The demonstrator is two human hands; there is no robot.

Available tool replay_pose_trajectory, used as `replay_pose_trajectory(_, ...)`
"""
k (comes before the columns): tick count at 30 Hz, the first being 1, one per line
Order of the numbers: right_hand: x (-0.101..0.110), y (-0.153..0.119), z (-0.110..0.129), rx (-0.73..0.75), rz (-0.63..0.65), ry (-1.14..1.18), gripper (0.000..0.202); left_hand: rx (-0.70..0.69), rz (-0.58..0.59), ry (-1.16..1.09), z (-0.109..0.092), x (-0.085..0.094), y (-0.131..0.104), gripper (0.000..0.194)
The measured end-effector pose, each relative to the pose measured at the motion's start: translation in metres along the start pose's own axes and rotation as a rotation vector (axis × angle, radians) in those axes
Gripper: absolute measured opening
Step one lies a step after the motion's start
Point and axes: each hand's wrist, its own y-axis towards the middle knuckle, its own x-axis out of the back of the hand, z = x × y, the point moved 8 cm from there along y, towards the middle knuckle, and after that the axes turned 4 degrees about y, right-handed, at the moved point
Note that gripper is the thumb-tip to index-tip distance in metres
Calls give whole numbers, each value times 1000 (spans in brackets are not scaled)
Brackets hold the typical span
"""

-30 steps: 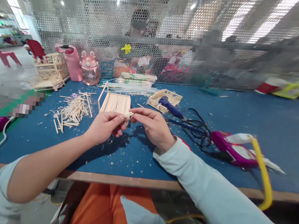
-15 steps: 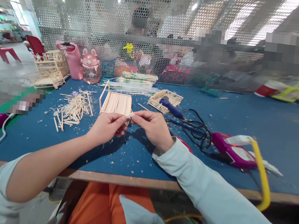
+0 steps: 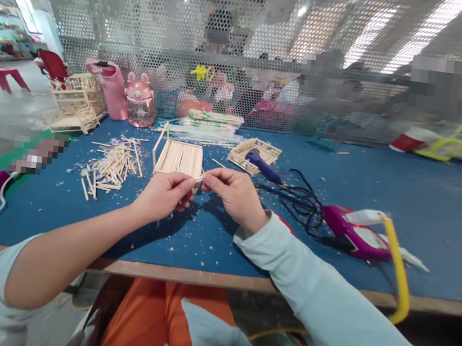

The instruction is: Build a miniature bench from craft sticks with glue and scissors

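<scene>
My left hand (image 3: pixel 165 194) and my right hand (image 3: pixel 236 197) meet over the blue table, thumbs and fingertips pinched together. Between them is a short thin wooden stick (image 3: pixel 199 179), mostly covered by the fingers. Just behind my left hand lies a panel of wooden sticks (image 3: pixel 179 158) laid side by side, with a raised stick frame at its left end. The panel's near edge is partly hidden. A loose pile of cut sticks (image 3: pixel 116 168) spreads to the left. Beyond my right hand, a blue glue gun (image 3: pixel 266 167) rests on a small wooden stick tray (image 3: pixel 236 154).
A black cable (image 3: pixel 313 215) coils near a purple-and-white device (image 3: pixel 353 233) with a yellow band. Behind stand a pink bottle (image 3: pixel 114 92), a clear pink cup (image 3: pixel 140 107), a wooden stick model (image 3: pixel 79 99) and bagged sticks (image 3: pixel 214 120). A perforated metal screen (image 3: pixel 148 26) closes off the back.
The view has shifted slightly. Both hands keep their pinch on the stick, with the fingertips slightly closer together. Nothing else has visibly moved on the table.
</scene>
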Motion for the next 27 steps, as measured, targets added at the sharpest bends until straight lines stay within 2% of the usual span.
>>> replay_pose_trajectory(4,-3,0,4,32,57,-136,19,44,-30,-48,3,4,0,36)
replay_pose_trajectory(8,-12,-4,7,75,141,-294,16,-56,34,36,-4,0,0,48)
replay_pose_trajectory(10,-16,-5,8,96,175,-338,17,-61,66,35,-4,-2,0,50)
replay_pose_trajectory(12,-16,-7,12,169,158,-377,18,16,73,-63,0,-2,0,53)
replay_pose_trajectory(14,-15,-10,22,313,109,-463,29,127,30,-228,7,-1,0,53)
replay_pose_trajectory(17,-18,-17,35,534,51,-679,53,198,-21,-449,11,-1,0,44)
replay_pose_trajectory(21,-21,-22,39,615,-6,-832,36,199,21,-539,11,-7,-1,26)
replay_pose_trajectory(27,-22,-24,40,640,-38,-820,22,222,34,-561,15,-10,-1,10)
